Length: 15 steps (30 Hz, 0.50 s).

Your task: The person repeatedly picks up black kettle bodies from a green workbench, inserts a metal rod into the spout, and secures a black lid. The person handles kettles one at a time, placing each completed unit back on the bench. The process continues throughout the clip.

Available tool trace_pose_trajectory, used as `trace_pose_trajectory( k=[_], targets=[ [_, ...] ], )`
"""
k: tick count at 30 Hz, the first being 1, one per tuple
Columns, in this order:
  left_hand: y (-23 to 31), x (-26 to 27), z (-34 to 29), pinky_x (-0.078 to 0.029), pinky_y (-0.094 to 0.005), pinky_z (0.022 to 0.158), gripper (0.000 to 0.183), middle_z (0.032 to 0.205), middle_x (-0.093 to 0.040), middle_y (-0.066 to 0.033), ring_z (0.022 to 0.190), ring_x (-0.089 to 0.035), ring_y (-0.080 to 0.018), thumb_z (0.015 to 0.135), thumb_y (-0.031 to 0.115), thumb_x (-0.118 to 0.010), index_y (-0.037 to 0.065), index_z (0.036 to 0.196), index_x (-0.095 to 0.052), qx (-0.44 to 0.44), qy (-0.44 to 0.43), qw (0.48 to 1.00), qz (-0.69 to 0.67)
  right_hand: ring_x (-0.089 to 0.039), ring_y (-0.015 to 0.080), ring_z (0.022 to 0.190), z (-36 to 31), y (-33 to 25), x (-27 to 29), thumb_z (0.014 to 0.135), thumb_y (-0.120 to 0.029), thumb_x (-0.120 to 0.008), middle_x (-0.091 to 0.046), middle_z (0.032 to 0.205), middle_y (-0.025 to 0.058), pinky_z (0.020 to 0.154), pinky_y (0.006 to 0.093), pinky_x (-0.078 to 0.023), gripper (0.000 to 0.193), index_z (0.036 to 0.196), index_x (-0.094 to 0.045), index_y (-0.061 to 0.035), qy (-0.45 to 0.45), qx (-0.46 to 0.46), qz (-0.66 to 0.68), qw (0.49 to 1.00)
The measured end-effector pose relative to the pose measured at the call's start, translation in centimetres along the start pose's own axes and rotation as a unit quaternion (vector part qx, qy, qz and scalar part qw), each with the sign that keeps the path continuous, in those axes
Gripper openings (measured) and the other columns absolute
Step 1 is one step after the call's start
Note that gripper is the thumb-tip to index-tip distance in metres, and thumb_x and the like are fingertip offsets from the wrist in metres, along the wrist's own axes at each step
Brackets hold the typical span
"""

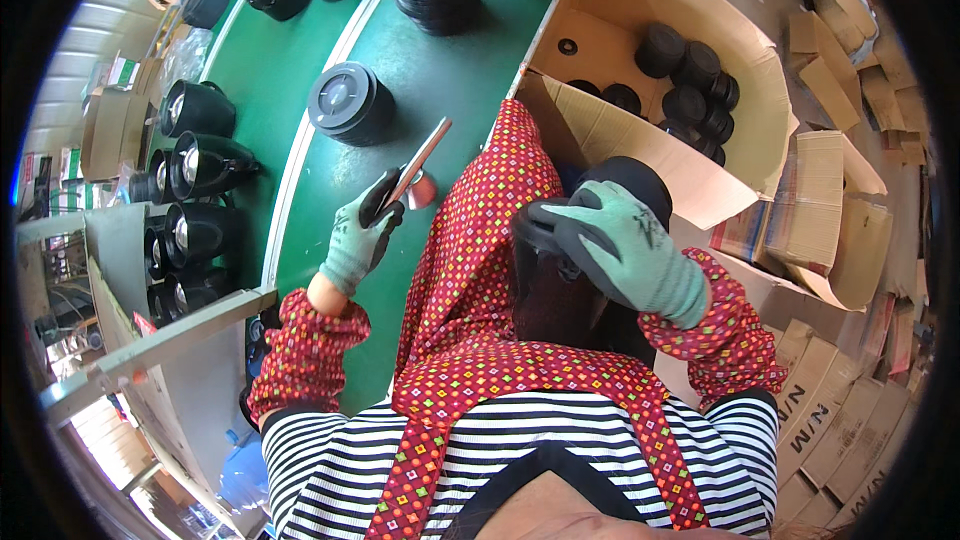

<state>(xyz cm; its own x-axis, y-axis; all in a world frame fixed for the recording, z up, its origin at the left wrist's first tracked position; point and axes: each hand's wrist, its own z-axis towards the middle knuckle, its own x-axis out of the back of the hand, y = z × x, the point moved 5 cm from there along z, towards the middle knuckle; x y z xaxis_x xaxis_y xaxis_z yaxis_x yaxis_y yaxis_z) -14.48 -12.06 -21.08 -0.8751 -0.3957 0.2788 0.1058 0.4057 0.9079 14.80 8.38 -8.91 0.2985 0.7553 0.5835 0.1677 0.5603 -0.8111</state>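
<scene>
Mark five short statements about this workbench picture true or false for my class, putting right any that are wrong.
1. The left hand, in a green knit glove with dark fingers, holds a thin, flat pinkish-brown object. True.

2. The right hand lies flat on the tabletop. False: it is at a glossy black vessel in front of the person's body.

3. The open brown cardboard box contains round black parts. True.

4. The short, round black stack near the left hand stands on a white surface. False: it stands on the green tabletop.

5. The person wears a plain blue apron. False: the apron is red with small, multicoloured shapes.
</scene>
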Motion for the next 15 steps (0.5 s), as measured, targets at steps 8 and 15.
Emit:
trace_pose_trajectory(
  k=[8,15],
  targets=[
    [19.0,-4.4,-0.9,-0.054,-0.0339,0.091,0.063,0.119,-0.074,-0.0204,0.098,-0.072,-0.0264,0.092,0.002,-0.071,-0.003,0.152,-0.055,-0.068,-0.137,0.982,0.109,-0.060,0.0367,0.128,8.4,-0.5,4.6,0.088,-0.023,-0.074,-0.067,0.129,0.0145,0.118,0.0538,-0.037,0.050,0.137,-0.071,-0.0105,0.126,0.226,-0.156,0.953],
    [26.3,-8.7,2.8,-0.054,-0.0453,0.094,0.072,0.124,-0.070,-0.0243,0.109,-0.069,-0.0353,0.082,0.030,-0.079,-0.003,0.142,-0.061,-0.353,-0.241,0.886,0.179,-0.063,0.0367,0.119,8.2,9.3,-0.2,0.096,-0.012,-0.071,-0.064,0.128,0.0193,0.106,0.0488,-0.050,0.031,0.125,-0.069,-0.0016,0.153,0.303,0.077,0.937]
  ],
)
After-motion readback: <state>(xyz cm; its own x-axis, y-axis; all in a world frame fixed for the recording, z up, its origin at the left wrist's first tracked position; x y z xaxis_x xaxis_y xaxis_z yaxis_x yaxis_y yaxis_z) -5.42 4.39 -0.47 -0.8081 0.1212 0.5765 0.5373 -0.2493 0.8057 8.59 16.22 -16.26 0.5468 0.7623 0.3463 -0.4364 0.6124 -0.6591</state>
